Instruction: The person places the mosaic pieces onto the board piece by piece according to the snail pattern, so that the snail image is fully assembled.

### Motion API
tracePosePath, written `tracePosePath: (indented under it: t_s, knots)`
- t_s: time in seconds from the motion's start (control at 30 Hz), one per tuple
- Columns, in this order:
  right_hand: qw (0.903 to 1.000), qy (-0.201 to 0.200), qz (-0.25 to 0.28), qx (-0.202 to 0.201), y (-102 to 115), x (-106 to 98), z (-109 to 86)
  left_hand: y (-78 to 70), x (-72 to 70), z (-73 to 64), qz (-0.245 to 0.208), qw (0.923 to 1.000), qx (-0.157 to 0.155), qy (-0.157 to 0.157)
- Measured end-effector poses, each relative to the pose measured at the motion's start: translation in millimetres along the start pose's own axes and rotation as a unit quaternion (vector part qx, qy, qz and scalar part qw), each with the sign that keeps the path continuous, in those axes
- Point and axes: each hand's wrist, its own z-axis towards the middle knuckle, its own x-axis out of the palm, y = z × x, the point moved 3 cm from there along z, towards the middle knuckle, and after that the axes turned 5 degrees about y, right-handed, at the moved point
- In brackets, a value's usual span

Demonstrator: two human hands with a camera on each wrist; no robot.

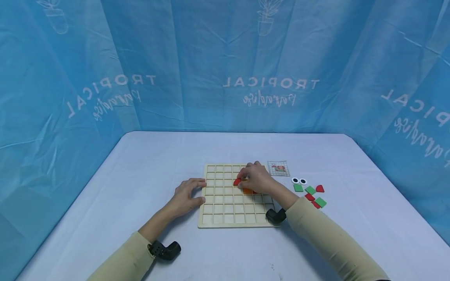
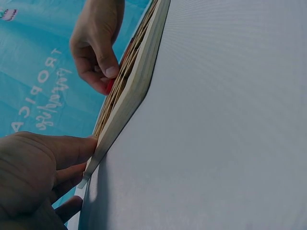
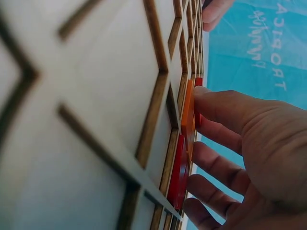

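Note:
A pale wooden grid board (image 1: 228,209) lies on the table, with raised ridges between its square cells. My left hand (image 1: 186,196) rests at the board's left edge, thumb and fingertips spread apart against its rim. Over the upper right part of the grid, my right hand (image 1: 257,178) pinches a red rounded piece (image 1: 237,182) between thumb and forefinger, down at a cell. Right beside it sits an orange piece (image 3: 188,112) in the grid, and next to that another red piece (image 3: 178,172), both partly covered by the right hand in the head view.
Right of the board lie two eye pieces (image 1: 299,181), several green squares (image 1: 310,190) and several red pieces (image 1: 319,189). A small picture card (image 1: 279,168) with a coloured figure on a grid lies by the board's upper right corner. Blue curtains (image 1: 225,105) hang behind the white table (image 1: 168,152).

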Motion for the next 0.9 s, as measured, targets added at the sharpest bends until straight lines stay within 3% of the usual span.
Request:
tracePosePath:
  t_s: [0.67, 0.9]
  knots:
    - [0.9998, -0.002, 0.017, -0.003, 1.4, -4.2, -4.5, -0.4, 0.2, 0.1, -0.001, 1.0000, 0.001, -0.001]
    - [0.9990, 0.008, -0.025, -0.035, 4.8, -3.9, -6.1, -1.0, -0.4, -0.5, 0.001, 1.0000, 0.001, 0.000]
